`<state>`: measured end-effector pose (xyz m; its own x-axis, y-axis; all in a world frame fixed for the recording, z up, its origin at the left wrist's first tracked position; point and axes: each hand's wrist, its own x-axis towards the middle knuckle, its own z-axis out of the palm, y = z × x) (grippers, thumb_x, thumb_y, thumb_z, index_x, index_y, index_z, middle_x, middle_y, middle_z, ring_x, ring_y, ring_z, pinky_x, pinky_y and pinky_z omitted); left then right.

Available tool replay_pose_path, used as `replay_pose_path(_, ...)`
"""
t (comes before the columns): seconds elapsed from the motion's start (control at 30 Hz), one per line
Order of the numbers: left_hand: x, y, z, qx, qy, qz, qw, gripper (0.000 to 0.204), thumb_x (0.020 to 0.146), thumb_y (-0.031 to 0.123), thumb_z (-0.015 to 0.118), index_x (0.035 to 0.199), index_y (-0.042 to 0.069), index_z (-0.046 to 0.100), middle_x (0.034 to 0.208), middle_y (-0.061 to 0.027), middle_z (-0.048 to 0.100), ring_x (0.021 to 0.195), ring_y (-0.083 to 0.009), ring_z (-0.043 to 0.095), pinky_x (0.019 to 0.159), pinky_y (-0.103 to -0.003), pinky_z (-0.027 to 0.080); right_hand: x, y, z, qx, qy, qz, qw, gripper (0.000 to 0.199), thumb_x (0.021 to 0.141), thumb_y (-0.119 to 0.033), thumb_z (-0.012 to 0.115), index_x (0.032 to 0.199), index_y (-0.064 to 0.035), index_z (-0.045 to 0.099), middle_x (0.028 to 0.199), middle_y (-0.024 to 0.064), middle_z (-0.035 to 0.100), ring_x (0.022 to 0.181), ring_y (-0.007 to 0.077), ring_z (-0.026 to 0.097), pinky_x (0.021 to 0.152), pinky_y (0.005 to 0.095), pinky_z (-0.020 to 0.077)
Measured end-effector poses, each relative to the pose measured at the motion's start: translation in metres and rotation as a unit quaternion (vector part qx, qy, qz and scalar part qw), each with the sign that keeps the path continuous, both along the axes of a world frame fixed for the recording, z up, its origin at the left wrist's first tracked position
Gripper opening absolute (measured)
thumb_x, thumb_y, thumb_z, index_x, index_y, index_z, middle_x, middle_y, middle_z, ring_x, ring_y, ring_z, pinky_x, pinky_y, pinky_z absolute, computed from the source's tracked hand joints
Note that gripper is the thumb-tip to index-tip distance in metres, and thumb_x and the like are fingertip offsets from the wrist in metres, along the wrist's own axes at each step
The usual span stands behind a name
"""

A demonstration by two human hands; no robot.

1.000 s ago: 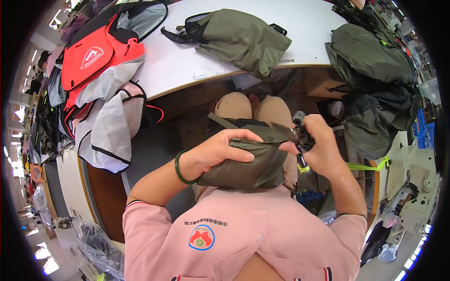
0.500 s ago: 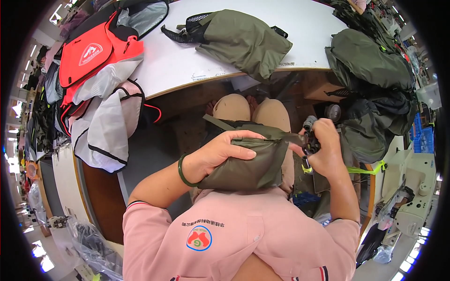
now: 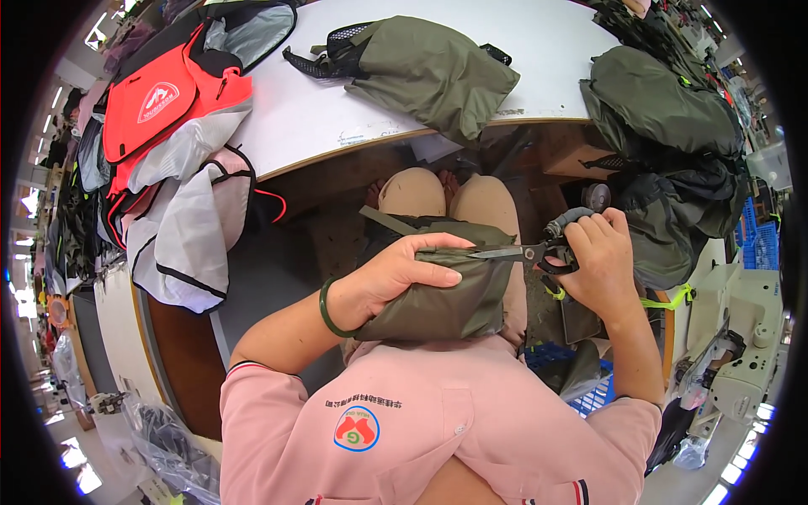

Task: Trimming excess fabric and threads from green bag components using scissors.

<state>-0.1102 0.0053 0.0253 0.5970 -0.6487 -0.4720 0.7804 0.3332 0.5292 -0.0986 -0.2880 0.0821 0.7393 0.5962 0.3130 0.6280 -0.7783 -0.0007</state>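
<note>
An olive-green fabric bag [image 3: 438, 305] lies gathered over my lap. My left hand [image 3: 400, 273], with a green bangle at its wrist, pinches the fabric near its upper edge, thumb on top. My right hand [image 3: 599, 257] is wrapped round the handles of a pair of scissors [image 3: 513, 253], whose grip is partly bound in grey. The blades point left and lie over the bag's edge, their tips close to my left fingertips. Whether the blades have fabric between them I cannot make out.
On the white table [image 3: 555, 76] ahead lies another olive bag [image 3: 438, 71]. A red and white bag [image 3: 172, 101] hangs over its left side. More olive bags [image 3: 665, 101] are heaped at the right, above a sewing machine [image 3: 745, 362]. A blue basket [image 3: 602, 391] stands low by my right side.
My right hand has moved slightly right and turned, so the scissors' blades now show clearly along the bag's edge. My left hand keeps its hold. The blue basket has come more into view.
</note>
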Motion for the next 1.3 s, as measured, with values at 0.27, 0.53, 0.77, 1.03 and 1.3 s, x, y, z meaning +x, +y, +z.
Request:
replay_pose_path(0.27, -0.001, 0.001, 0.006, -0.007, -0.008, -0.006, 1.0, 0.044, 0.084, -0.005, 0.069, 0.127, 0.001, 0.059, 0.111, -0.0094, 0.068, 0.095, -0.015, 0.068, 0.086, -0.029, 0.056, -0.003, -0.014, -0.008, -0.005, -0.01, -0.031, 0.999, 0.033, 0.062, -0.02, 0.081, 0.078, -0.0081, 0.056, 0.073, 0.0048, 0.055, 0.073, 0.025, 0.057, 0.078, 0.0413, 0.0411)
replay_pose_path(0.53, 0.001, -0.003, 0.003, 0.035, -0.117, -0.061, 0.991, 0.039, 0.082, 0.0, 0.074, 0.119, 0.002, 0.063, 0.107, -0.0031, 0.065, 0.096, -0.0094, 0.061, 0.086, -0.024, 0.05, -0.001, 0.007, -0.001, 0.079, 0.13, 0.019, 0.988, 0.045, 0.056, -0.028, 0.088, 0.082, -0.0059, 0.058, 0.075, 0.0071, 0.057, 0.073, 0.0286, 0.056, 0.077, 0.0394, 0.0392)
replay_pose_path(0.77, 0.0, -0.007, 0.005, 0.062, -0.146, -0.09, 0.983, 0.04, 0.08, 0.003, 0.076, 0.117, 0.003, 0.061, 0.105, -0.0015, 0.064, 0.093, -0.0085, 0.059, 0.084, -0.023, 0.047, 0.002, 0.012, -0.001, 0.029, 0.126, 0.031, 0.991, 0.045, 0.057, -0.027, 0.087, 0.084, -0.0066, 0.058, 0.079, 0.0063, 0.057, 0.078, 0.0275, 0.057, 0.081, 0.0413, 0.0396)
replay_pose_path(1.03, -0.002, -0.001, -0.007, -0.005, -0.098, -0.007, 0.995, 0.032, 0.08, 0.003, 0.078, 0.093, 0.008, 0.05, 0.094, -0.0028, 0.062, 0.082, -0.0082, 0.059, 0.071, -0.025, 0.05, 0.006, 0.015, 0.005, -0.014, -0.01, 0.025, 1.0, 0.028, 0.07, -0.024, 0.078, 0.079, -0.0091, 0.056, 0.076, 0.0039, 0.054, 0.075, 0.023, 0.055, 0.083, 0.0409, 0.0396)
replay_pose_path(1.3, -0.002, -0.003, -0.008, -0.003, -0.077, 0.009, 0.997, 0.031, 0.078, 0.003, 0.08, 0.092, 0.007, 0.053, 0.088, -0.0027, 0.063, 0.077, -0.0095, 0.061, 0.067, -0.025, 0.052, 0.007, 0.013, 0.003, -0.02, -0.085, 0.024, 0.996, 0.029, 0.072, -0.028, 0.077, 0.077, -0.0103, 0.055, 0.075, 0.0017, 0.05, 0.073, 0.0209, 0.052, 0.086, 0.043, 0.0384)
